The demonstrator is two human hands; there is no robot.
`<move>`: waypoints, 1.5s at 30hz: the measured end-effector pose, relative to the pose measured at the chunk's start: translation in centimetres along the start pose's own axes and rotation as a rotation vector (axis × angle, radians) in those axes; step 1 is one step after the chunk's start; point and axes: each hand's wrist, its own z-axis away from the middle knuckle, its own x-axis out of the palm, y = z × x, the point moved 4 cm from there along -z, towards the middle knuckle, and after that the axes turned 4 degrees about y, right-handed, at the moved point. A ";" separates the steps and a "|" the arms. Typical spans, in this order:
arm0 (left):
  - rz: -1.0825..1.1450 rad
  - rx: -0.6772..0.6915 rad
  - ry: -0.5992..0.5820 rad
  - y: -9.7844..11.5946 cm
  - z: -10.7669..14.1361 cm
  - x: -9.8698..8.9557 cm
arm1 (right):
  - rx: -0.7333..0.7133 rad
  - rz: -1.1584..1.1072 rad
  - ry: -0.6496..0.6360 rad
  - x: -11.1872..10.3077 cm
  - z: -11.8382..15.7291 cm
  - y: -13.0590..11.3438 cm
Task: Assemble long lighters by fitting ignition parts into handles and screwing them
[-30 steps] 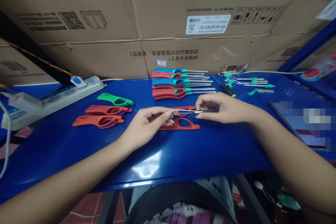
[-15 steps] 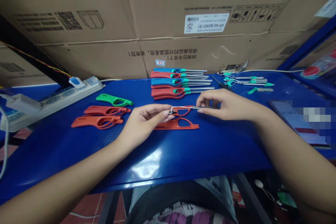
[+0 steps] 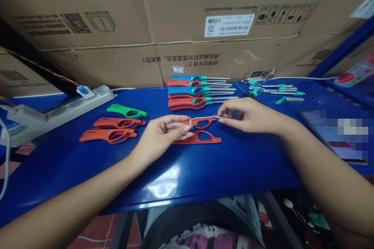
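Observation:
My left hand [image 3: 165, 130] is closed in a pinch at one end of a looped white wire [image 3: 201, 118]; a small dark part shows at its fingertips. Between the thumb and finger of my right hand [image 3: 247, 114] is a thin grey metal piece [image 3: 216, 116], where the wire's other end meets it. Just under the wire is an orange lighter handle shell [image 3: 206, 125], partly covered by my left fingers. Nearer to me lies a second orange shell half [image 3: 210, 140], open side up, its left end behind my left hand.
Assembled lighters [image 3: 187, 103] line the back, before a cardboard box [image 3: 117, 58]. Green and orange handle shells [image 3: 108, 135] lie left, near a power strip [image 3: 73, 105]. Metal tubes with teal tips [image 3: 280, 90], a dark pointed tool [image 3: 242, 90] and a phone-like screen [image 3: 330, 134] are right.
My right hand has shifted slightly left and up with the metal piece, which now shows less. The fingers of my left hand have moved a little around the wire end. The shells stay put.

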 end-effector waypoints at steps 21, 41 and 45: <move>-0.255 0.147 -0.046 0.5 -0.7 -0.6 | 0.049 -0.232 -0.195 -1.0 0.7 -1.0; -0.901 0.691 -0.123 0.2 0.0 0.1 | 0.078 -0.073 -0.387 1.7 1.0 -0.1; -0.907 0.688 -0.121 0.0 0.0 0.1 | 0.102 -0.024 -0.391 1.7 1.0 0.0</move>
